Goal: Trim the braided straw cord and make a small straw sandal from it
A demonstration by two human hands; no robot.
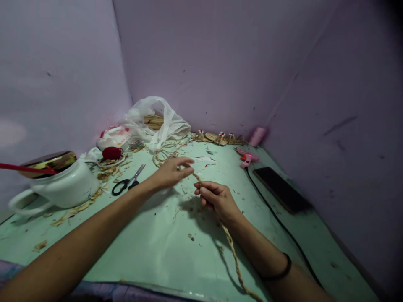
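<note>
A braided straw-coloured rope runs from the front edge of the table up to my right hand, whose thumb and fingers pinch it near the middle of the table. A short stretch of it continues to my left hand. There the lower fingertips meet the rope in a loose grip, while the upper finger is stretched out to the right. Behind my left hand lie loose loops of similar cord. Black-handled scissors rest to the left of it, blades slightly apart.
At left stands a white mug with a gold-toned lid. A white plastic bag and red yarn lie behind. To the right are a pink glue gun, its black cord and a phone. Scraps litter the table.
</note>
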